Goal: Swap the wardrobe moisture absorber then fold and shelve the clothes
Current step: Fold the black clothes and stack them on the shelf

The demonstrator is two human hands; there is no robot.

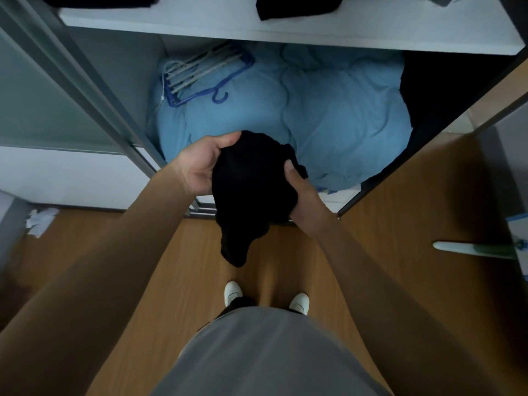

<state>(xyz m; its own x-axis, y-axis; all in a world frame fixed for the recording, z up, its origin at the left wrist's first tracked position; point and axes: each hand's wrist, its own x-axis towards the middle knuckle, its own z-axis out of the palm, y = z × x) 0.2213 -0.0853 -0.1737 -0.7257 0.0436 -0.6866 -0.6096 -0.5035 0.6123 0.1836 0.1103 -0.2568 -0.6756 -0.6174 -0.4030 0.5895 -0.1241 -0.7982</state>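
Black garment (251,190), bunched, held in mid-air before the wardrobe (120,70): gripped at top by left hand (200,164), at side by right hand (303,192). Could fold crooked or drop to the floor (177,267), with that loose tail dangling. Under the shelf (200,24), blue duvet (328,110) with hangers (200,72) on top; on the shelf, dark clothes (297,5)

One view only: head-worn wide-angle, facing forward, pitched steeply down. Close above left hand (197,170), right hand (304,195); open wardrobe (285,32) ahead at top, white shoes (233,292) at bottom.
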